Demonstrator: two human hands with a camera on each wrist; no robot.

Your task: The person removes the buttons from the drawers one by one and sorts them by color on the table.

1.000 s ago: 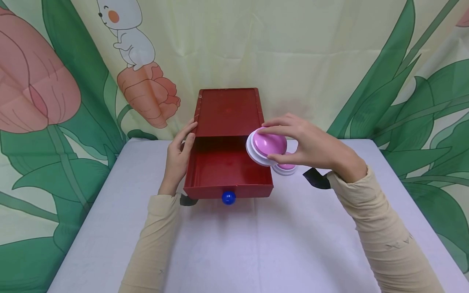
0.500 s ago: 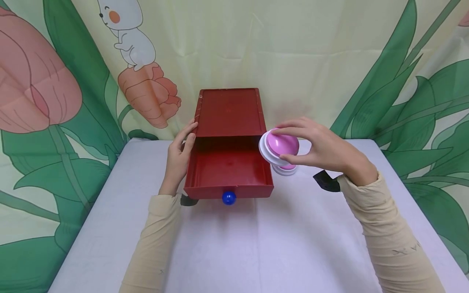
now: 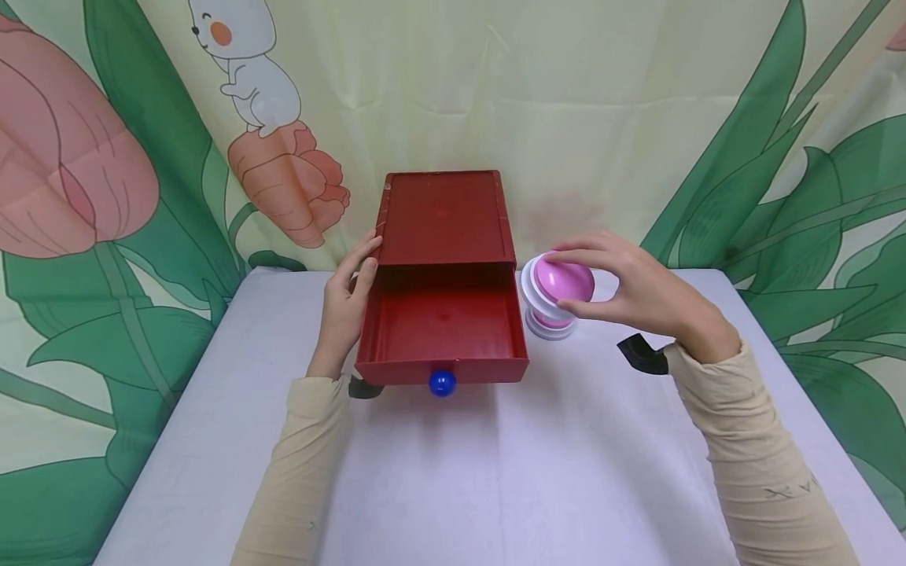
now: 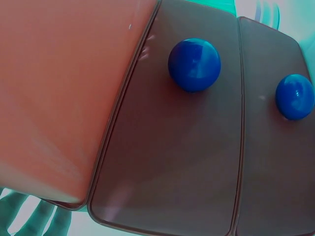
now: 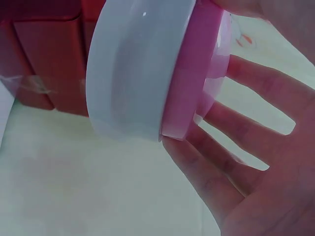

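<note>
My right hand (image 3: 630, 287) grips a pink-domed, white-rimmed round piece (image 3: 564, 281), thumb and fingers spread around the dome. In the right wrist view its white base (image 5: 135, 69) faces left and the fingertips bear on the pink part. A second pink-and-white round piece (image 3: 550, 324) stands on the table just below, partly covered by the held one. My left hand (image 3: 344, 303) rests along the left side of a red drawer box (image 3: 444, 216), fingers fairly straight. The box's top drawer (image 3: 442, 326) is pulled out, its red floor bare, with a blue knob (image 3: 442, 383) in front.
Lower drawer fronts with blue knobs (image 4: 194, 65) show in the left wrist view. A white cloth covers the table (image 3: 432, 479). Behind the box hangs a printed curtain (image 3: 587, 118) with a bunny and plants. Black pieces (image 3: 642, 354) stick out at both wrists.
My right hand has moved right with the held pink-and-white piece, from over the drawer's right edge to over the second piece. My left hand and the drawer box have stayed in place.
</note>
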